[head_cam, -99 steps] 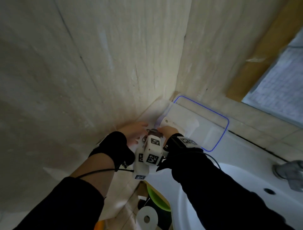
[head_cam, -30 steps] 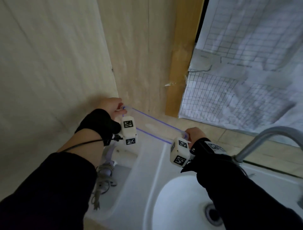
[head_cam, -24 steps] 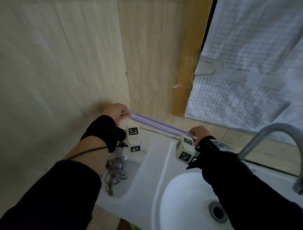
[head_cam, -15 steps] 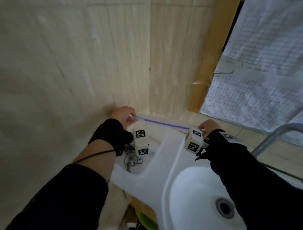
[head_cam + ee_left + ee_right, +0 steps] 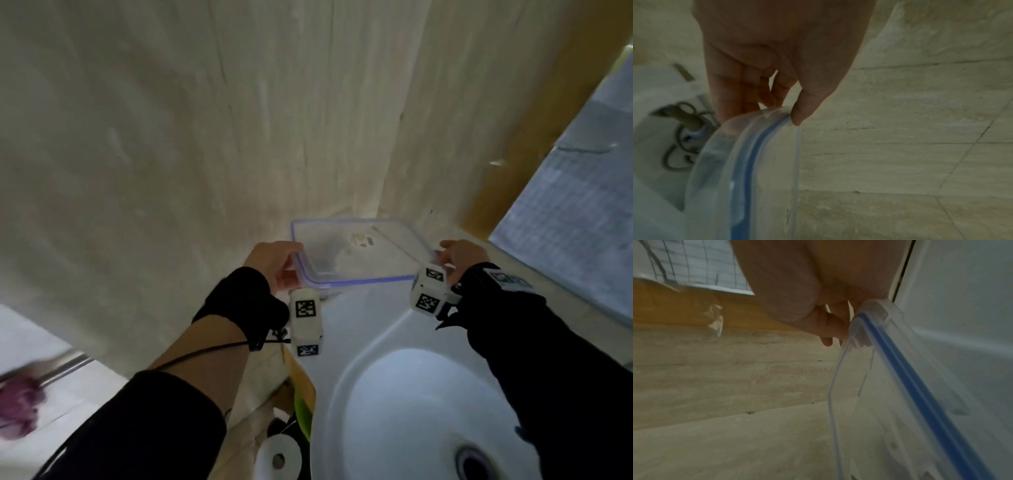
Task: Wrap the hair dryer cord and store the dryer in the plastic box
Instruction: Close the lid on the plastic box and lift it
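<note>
L hand [image 5: 274, 262] & R hand [image 5: 460, 255] each pinch clear lid [image 5: 356, 255] ends, over sink [image 5: 359, 318].

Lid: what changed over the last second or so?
The clear lid has tipped from edge-on to show its flat face, blue seal all round. Left hand and right hand still pinch its opposite ends. The wrapped dryer stays below.

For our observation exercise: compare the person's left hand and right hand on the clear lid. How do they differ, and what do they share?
The left hand pinches the lid at its left end beside the tiled wall; the right hand holds the right end above the sink. The left forearm is partly bare; the right is sleeved. Both grip the lid's edge.
</note>
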Motion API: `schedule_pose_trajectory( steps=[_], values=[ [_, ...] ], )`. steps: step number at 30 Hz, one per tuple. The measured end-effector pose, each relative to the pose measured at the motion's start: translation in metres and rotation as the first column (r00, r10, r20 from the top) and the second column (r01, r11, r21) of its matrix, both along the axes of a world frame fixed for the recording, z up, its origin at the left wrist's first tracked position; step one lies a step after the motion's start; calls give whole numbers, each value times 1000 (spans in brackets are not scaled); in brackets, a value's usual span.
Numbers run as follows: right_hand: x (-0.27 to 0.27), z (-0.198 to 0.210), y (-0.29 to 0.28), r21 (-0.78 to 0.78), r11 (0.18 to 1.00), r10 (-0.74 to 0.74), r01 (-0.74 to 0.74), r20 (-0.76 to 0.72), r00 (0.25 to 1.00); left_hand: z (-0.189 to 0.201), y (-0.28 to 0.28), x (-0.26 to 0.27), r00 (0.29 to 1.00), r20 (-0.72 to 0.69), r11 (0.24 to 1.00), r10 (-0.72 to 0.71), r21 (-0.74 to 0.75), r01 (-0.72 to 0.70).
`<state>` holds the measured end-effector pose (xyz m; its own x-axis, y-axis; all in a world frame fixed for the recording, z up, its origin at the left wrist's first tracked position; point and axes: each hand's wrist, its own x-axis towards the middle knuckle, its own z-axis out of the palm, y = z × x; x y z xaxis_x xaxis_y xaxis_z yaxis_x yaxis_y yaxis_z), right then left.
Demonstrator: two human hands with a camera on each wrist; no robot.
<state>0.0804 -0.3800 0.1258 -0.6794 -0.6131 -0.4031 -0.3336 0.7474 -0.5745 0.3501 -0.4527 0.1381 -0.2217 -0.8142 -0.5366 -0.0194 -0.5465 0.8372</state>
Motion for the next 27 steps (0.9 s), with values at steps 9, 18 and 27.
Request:
schedule_pose_trajectory(
  steps=[9, 18, 27],
  values=[
    [19, -8, -45, -170, 985, 28, -7, 125, 992, -20, 8, 39, 986, 164, 997, 25, 73, -37],
    [14, -29, -75, -207, 978, 35, -9, 124, 992, -40, 15, 44, 981, 179, 995, 67, 62, -79],
    [0, -48, -78, -332, 940, 28, 76, 299, 954, -50, 10, 31, 979, 178, 994, 104, 26, -110]
  ],
)
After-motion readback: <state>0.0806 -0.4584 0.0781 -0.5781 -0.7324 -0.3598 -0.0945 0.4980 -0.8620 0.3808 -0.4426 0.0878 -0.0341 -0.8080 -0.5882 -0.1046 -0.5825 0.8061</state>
